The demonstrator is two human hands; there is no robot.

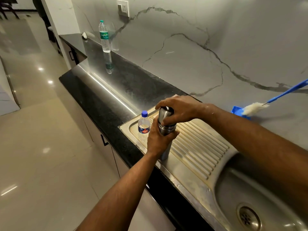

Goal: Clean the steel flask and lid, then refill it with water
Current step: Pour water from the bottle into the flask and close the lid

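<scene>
The steel flask (165,130) stands upright on the ribbed drainboard (200,147) of the sink. My left hand (158,140) grips its body from the left. My right hand (178,110) wraps over the steel lid (164,113) on top of the flask, fingers curled round it. Whether the lid is tight or loose on the neck I cannot tell. Just left of the flask stands a small plastic water bottle (143,125) with a blue cap, nearly empty.
A tall clear water bottle (104,36) stands on the black counter (103,100) at the back. A blue-handled bottle brush (256,108) lies over a blue thing at the right wall. The sink basin with its drain (248,218) is at the lower right.
</scene>
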